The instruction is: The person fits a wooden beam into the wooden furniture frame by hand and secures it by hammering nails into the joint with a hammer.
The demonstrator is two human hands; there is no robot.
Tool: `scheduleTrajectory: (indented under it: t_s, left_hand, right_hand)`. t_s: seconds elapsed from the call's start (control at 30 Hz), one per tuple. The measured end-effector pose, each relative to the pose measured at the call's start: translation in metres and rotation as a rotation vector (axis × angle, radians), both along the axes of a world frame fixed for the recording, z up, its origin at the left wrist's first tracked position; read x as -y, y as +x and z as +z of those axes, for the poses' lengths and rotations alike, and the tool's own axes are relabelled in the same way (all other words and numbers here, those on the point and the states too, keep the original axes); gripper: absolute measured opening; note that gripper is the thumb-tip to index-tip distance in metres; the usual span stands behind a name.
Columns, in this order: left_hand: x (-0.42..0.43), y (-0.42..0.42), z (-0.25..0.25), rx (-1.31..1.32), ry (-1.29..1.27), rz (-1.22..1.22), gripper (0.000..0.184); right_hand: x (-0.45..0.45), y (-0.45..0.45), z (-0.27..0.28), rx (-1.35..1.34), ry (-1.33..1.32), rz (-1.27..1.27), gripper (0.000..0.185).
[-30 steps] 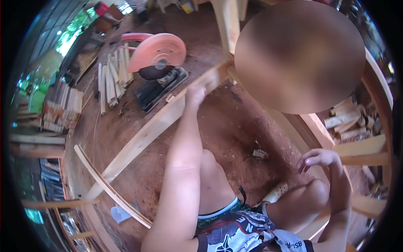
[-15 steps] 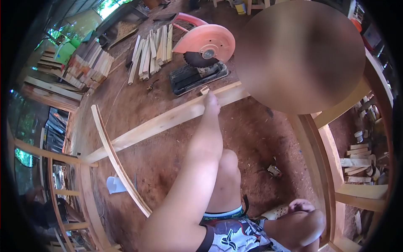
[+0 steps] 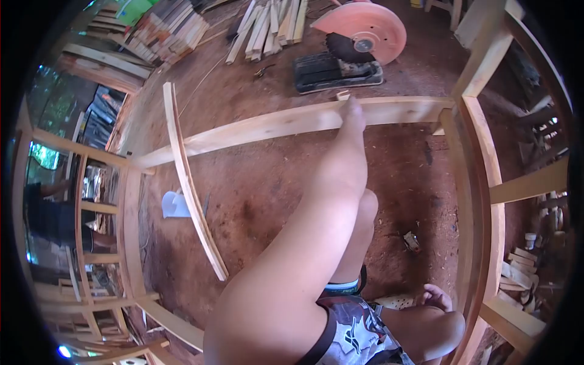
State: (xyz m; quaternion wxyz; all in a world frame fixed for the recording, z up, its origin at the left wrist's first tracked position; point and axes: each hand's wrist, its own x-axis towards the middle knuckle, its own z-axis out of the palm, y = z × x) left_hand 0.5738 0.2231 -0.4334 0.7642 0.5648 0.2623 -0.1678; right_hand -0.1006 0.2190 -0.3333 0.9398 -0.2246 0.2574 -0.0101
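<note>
My left arm stretches forward, and my left hand (image 3: 352, 112) is closed at the top edge of a long pale wooden beam (image 3: 261, 126). A small pale block (image 3: 344, 95) pokes out past the fingers; its exact kind is hard to make out. My right hand (image 3: 437, 297) lies by my right knee, holding nothing, its fingers loosely bent and apart. Across the beam's left part leans a thin curved wooden strip (image 3: 185, 164), away from both hands.
Beyond the beam stands an orange chop saw (image 3: 365, 36) on a black base (image 3: 337, 73). Loose wood strips (image 3: 267, 30) and stacked lumber (image 3: 167, 30) lie farther back. Wooden framing (image 3: 480, 201) rises at right. A white plastic container (image 3: 174, 205) sits on the dirt floor, left. Another person (image 3: 61, 213) is at far left.
My view has tilted down and left, so the scene sits higher and farther right. The blurred area at upper right is gone. My left hand stays at the beam with the small block.
</note>
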Motion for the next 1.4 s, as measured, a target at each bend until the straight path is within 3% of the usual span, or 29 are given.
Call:
scheduleTrajectory:
  t_s: [0.07, 0.17, 0.23, 0.3, 0.37, 0.47, 0.77, 1.2, 1.3, 1.37, 1.4]
  left_hand:
    - [-0.001, -0.003, -0.001, 0.01, -0.006, 0.01, 0.023]
    - [-0.005, -0.006, 0.015, -0.01, -0.025, 0.014, 0.022]
    - [-0.005, -0.004, 0.01, -0.042, -0.012, -0.02, 0.02]
    - [-0.008, -0.01, 0.019, -0.045, 0.001, -0.02, 0.021]
    - [-0.008, -0.014, 0.028, -0.043, 0.009, -0.028, 0.021]
    - [-0.011, -0.013, 0.032, -0.057, 0.003, -0.061, 0.02]
    - [-0.009, -0.014, 0.027, -0.006, -0.01, -0.145, 0.026]
    - [-0.019, -0.025, 0.049, -0.046, 0.02, -0.187, 0.025]
    - [-0.02, -0.024, 0.048, -0.058, 0.05, -0.186, 0.026]
    - [-0.018, -0.025, 0.05, -0.059, 0.063, -0.187, 0.026]
    - [-0.018, -0.027, 0.052, -0.064, 0.063, -0.182, 0.027]
  right_hand:
    - [0.002, 0.0, -0.003, -0.019, -0.03, 0.025, 0.061]
    - [0.023, -0.02, -0.048, 0.193, -0.157, 0.149, 0.064]
    - [0.028, -0.032, -0.072, 0.448, 0.077, 0.058, 0.066]
    - [0.023, -0.032, -0.062, 0.44, 0.064, 0.051, 0.066]
    - [0.016, -0.032, -0.049, 0.094, -0.065, -0.016, 0.068]
    - [0.018, -0.014, -0.039, 0.242, -0.087, 0.076, 0.067]
    - [0.007, -0.002, 0.007, -0.02, -0.146, -0.024, 0.062]
    - [-0.004, 0.007, 0.038, -0.114, -0.267, -0.132, 0.056]
    - [-0.004, 0.004, 0.039, -0.205, -0.228, -0.261, 0.065]
    - [0.004, 0.013, 0.052, -0.127, -0.148, -0.011, 0.064]
    - [0.004, 0.013, 0.049, -0.123, -0.153, -0.018, 0.064]
